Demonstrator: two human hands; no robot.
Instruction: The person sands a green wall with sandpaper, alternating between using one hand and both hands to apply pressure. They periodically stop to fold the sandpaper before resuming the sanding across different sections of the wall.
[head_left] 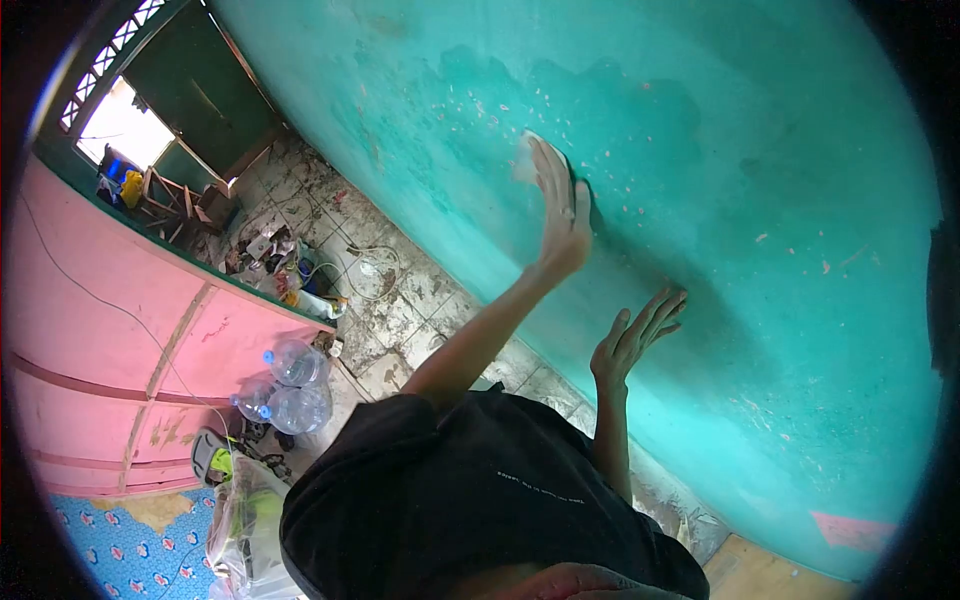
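Note:
A green painted wall [640, 240] with damp, darker patches and small pale chips fills the upper right. High on it, my left hand [562, 215] presses a pale flat piece [526, 160], like a folded sheet or cloth, against the paint. The fingers are stretched together over it, and its edge shows past the fingertips, smeared by motion. Lower and to the right, my right hand [635, 345] has its fingers spread, fingertips right at the wall, nothing in them. My dark shirt [480, 510] fills the bottom middle.
Dirty floor tiles [365, 290] run along the wall's foot. Large clear water jugs [300, 385] stand by a pink panel [110, 270]. A plastic bag [245, 530] lies lower left. Scattered clutter [275, 255] and a hose [380, 270] lie towards the dark green door [200, 85].

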